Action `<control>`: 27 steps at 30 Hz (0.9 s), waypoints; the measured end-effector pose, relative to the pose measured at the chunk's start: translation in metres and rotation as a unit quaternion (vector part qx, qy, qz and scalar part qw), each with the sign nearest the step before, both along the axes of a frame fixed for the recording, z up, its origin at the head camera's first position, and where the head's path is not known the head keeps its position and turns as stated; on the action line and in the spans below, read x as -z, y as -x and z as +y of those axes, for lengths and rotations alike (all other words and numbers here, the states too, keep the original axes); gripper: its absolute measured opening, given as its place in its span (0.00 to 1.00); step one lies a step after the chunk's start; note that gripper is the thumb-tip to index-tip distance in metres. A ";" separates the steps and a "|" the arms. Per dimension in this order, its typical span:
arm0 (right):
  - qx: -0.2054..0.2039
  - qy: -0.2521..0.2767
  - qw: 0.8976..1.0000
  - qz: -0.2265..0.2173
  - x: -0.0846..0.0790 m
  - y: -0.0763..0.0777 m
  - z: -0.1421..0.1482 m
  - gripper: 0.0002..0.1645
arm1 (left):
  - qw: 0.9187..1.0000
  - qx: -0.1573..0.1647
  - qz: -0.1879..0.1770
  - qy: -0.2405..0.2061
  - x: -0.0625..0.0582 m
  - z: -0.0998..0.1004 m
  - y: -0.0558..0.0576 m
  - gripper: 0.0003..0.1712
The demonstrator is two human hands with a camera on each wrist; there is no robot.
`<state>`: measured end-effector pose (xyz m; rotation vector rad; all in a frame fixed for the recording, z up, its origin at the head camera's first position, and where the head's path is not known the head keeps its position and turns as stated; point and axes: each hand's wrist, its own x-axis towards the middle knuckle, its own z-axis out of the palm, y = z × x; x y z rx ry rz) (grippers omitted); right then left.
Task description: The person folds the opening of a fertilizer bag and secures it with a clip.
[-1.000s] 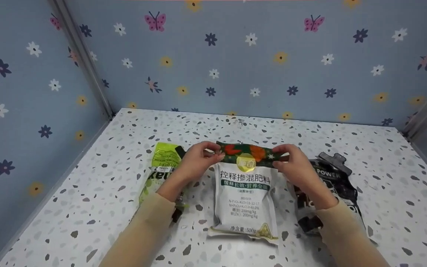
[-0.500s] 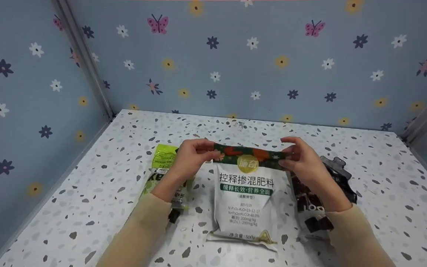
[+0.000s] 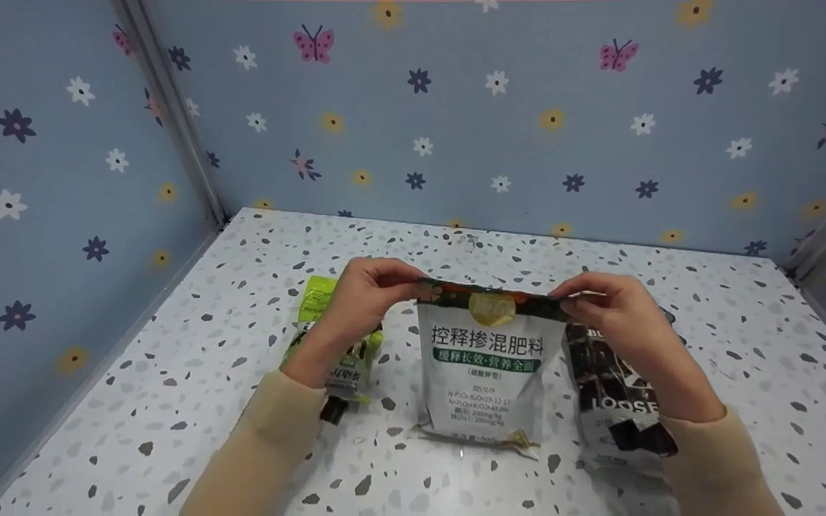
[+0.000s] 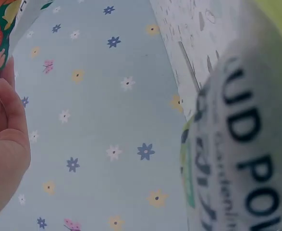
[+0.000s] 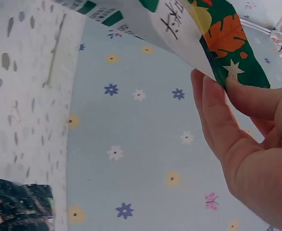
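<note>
White bag (image 3: 483,380) held up mid-table, smooth film, dark green top edge, contents hidden. From the left: a green pouch (image 3: 350,369), partly behind the left hand (image 3: 364,292), whose fingers pinch the bag's top-left corner; speckled tabletop (image 3: 393,387) between; then the right hand (image 3: 621,307) pinching the top-right corner, over a glossy black pouch (image 3: 610,383).

Far worktop (image 3: 499,255): passage along the wall (image 3: 456,122)
Green bag (image 3: 359,364): blocks left
White bag (image 3: 485,387): blocks middle
Black bag (image 3: 603,380): blocks right
</note>
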<state>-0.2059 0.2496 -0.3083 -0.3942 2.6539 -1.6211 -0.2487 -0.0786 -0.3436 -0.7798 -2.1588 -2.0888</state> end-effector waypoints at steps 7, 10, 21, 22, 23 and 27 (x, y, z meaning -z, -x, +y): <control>-0.059 0.023 0.997 0.038 -0.010 -0.011 0.005 0.13 | 0.994 0.104 0.024 -0.035 -0.003 -0.009 -0.001 0.05; -0.110 0.025 0.992 0.065 -0.008 -0.010 0.011 0.17 | 0.986 0.166 -0.007 -0.009 -0.002 -0.015 0.000 0.07; -0.161 -0.018 0.984 0.071 -0.011 -0.010 0.016 0.23 | 0.980 0.170 -0.016 0.102 -0.011 -0.012 -0.008 0.16; -0.157 -0.023 0.985 0.070 -0.013 -0.011 0.015 0.23 | 0.982 0.150 -0.008 0.117 -0.012 -0.010 -0.009 0.13; -0.153 -0.032 0.985 0.072 -0.014 -0.012 0.014 0.22 | 0.983 0.132 -0.002 0.130 -0.012 -0.007 -0.010 0.11; -0.133 -0.101 0.978 0.122 -0.021 -0.011 0.003 0.14 | 0.984 0.088 0.020 0.154 -0.014 0.001 -0.012 0.08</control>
